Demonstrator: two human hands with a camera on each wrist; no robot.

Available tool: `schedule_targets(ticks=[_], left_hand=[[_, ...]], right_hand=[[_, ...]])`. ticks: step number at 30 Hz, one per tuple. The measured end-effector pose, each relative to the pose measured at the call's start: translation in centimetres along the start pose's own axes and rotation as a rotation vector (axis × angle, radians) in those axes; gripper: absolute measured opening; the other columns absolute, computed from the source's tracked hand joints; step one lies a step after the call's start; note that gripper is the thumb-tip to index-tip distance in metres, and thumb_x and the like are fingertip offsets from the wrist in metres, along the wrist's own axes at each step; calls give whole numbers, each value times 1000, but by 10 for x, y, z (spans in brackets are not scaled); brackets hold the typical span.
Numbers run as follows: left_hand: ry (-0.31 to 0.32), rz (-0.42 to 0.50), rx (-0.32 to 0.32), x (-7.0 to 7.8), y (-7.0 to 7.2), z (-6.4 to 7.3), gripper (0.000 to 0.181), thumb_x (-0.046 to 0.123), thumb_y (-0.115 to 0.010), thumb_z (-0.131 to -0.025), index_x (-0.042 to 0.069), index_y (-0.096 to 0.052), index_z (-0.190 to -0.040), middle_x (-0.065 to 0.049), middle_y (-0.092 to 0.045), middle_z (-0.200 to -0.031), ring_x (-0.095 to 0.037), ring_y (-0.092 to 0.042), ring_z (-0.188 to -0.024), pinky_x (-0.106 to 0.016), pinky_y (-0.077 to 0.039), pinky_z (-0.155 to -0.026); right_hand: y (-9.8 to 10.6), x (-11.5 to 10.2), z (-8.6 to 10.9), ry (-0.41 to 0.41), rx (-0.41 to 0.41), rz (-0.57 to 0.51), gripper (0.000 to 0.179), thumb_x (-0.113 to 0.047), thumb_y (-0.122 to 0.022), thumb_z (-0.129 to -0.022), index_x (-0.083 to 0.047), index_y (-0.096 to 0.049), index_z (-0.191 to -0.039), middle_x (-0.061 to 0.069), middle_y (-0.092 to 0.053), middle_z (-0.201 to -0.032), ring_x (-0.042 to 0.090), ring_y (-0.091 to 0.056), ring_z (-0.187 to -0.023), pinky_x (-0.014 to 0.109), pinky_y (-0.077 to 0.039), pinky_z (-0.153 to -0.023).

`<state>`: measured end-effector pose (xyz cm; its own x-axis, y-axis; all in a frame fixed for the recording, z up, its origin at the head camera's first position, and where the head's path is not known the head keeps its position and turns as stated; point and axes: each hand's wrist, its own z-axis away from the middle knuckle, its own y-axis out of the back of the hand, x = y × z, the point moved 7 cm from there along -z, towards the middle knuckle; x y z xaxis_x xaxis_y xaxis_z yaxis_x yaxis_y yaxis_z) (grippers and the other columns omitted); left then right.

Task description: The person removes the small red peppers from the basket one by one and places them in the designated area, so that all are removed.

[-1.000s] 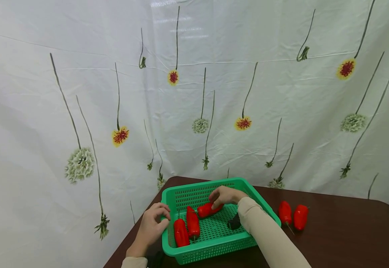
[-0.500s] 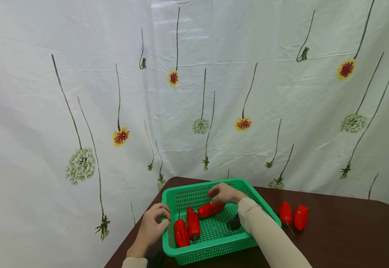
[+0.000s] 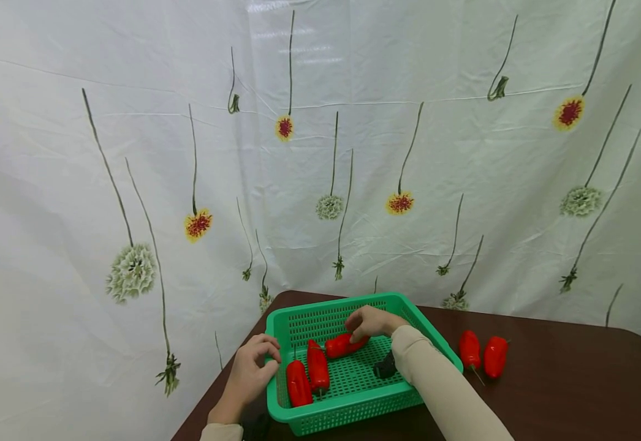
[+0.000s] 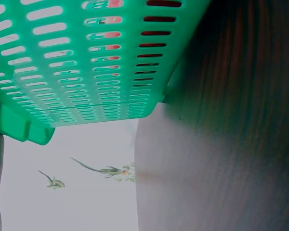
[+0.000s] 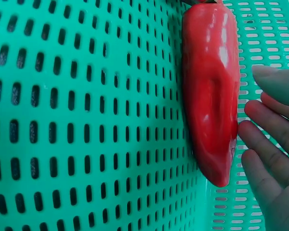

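Observation:
A green perforated basket (image 3: 348,404) stands on the dark table with three red peppers inside. One red pepper (image 3: 298,384) lies along the left side, with a second red pepper (image 3: 318,367) beside it. The third red pepper (image 3: 342,346) lies crosswise near the back wall. My right hand (image 3: 372,321) hovers at this one; in the right wrist view its loosely bent fingers (image 5: 267,144) come right up to the pepper's side (image 5: 212,86) without curling round it. My left hand (image 3: 251,370) rests at the basket's left rim, fingers and thumb bent over it.
Two more red peppers, one (image 3: 470,350) beside the other (image 3: 495,357), lie on the table (image 3: 574,380) to the basket's right. A black device (image 3: 385,366) sits under the right wrist. A flower-patterned white cloth (image 3: 320,165) hangs behind the table.
My right hand rose slightly off the crosswise pepper half a second ago and is now lower over it again. The left hand and basket have stayed put.

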<state>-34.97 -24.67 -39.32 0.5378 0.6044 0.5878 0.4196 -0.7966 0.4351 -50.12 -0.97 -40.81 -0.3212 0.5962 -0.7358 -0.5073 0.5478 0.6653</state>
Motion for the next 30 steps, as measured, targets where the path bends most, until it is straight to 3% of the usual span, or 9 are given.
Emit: schedule_targets(ticks=[11,17,24,30], left_hand=[[-5,10,-4,0,0,0,36,-11,-59,-74,23,-65,-67,5,-66,-93,-14,-59,-93,-32,-50,-76],[-12,11,-5,0,0,0,34,-12,-59,-75,21,-65,-67,5,-66,-93,-15,-60,-94,-33,-51,-78],[-6,4,-6,-1,-1,0,29,-12,-59,-74,16,-66,-67,-8,-68,-94,-16,-60,-95,-34,-51,-80],[0,9,-9,-1,-1,0,30,-12,-59,-74,17,-65,-67,-6,-68,-94,-16,-60,-95,-33,-51,-79]], right_hand=[[-4,1,3,-23,-31,36,42,-6,-75,-83,-3,-68,-124,11,-67,-126,31,-61,-119,48,-51,-98],[-6,2,4,-42,-49,7,36,-3,-76,-82,-2,-70,-118,8,-70,-117,24,-64,-108,46,-53,-95],[-7,4,6,-54,-25,37,35,-2,-75,-83,-1,-70,-117,9,-70,-116,24,-65,-106,44,-55,-90],[-7,6,8,-85,-28,52,31,-2,-75,-83,-2,-71,-114,10,-68,-118,24,-65,-102,44,-55,-90]])
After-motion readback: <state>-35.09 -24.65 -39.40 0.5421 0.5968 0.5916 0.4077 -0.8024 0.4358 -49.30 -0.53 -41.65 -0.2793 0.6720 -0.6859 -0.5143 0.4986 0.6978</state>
